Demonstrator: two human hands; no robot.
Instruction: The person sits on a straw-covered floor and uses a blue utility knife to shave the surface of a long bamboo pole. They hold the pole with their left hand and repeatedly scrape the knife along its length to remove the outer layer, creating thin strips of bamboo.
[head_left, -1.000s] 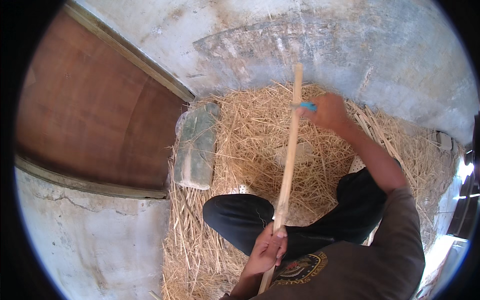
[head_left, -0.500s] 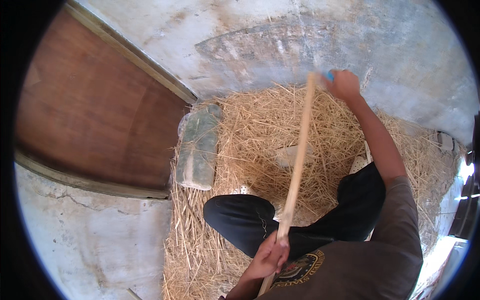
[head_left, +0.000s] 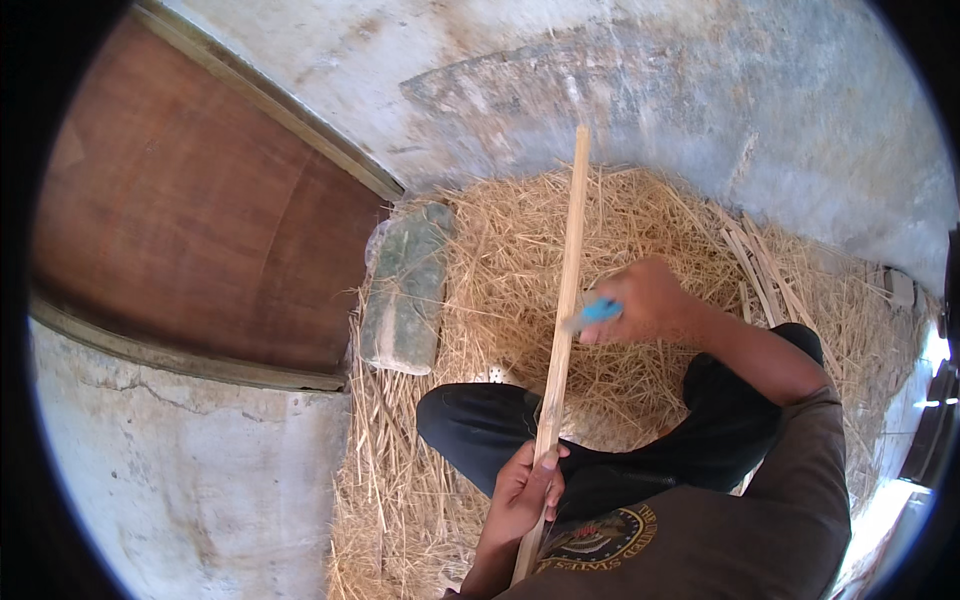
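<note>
A long pale wooden stick (head_left: 570, 240) rises from my lap toward the far wall, tilted slightly to the right. My left hand (head_left: 530, 484) is closed around its lower part, close to my body. In my right hand (head_left: 645, 302) is a blue-handled knife (head_left: 600, 311), its grey blade smeared by motion. The blade lies against the stick or just beside it, near mid-length; which of these I cannot tell. The stick's lower end runs out of view.
Straw-like shavings (head_left: 500, 240) cover the floor around my crossed legs. A greenish block (head_left: 405, 290) lies on the left by a brown door panel (head_left: 210, 210). Several pale strips (head_left: 755, 265) lie at the right. A stained wall (head_left: 680, 110) stands at the back.
My right hand has come down the stick from its far end to mid-length, bringing the knife nearer. The stick's far tip has shifted left; my left hand still grips its lower part.
</note>
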